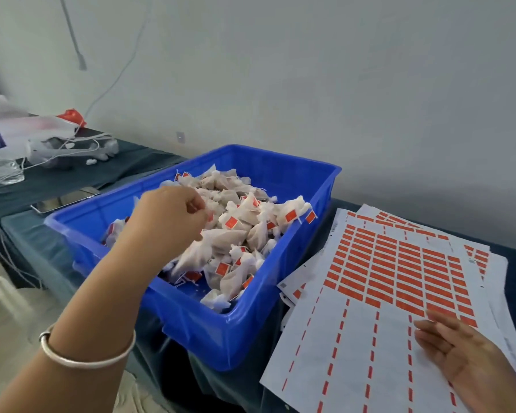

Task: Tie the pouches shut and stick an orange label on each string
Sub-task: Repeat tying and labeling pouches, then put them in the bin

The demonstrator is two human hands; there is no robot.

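Your left hand [173, 216] hangs over the blue bin [221, 329], fingers curled, pinching a pouch [212, 248] among the labelled pile. At three o'clock, your right hand [456, 350] lies flat and relaxed on the label sheet [385, 263]. Likely next: peel a fresh orange label.

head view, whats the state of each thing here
left hand: over the blue bin, fingers curled, seemingly pinching a string
right hand: flat on the label sheet
blue bin: holds a heap of tied, labelled pouches
label sheet: near rows peeled, far rows full
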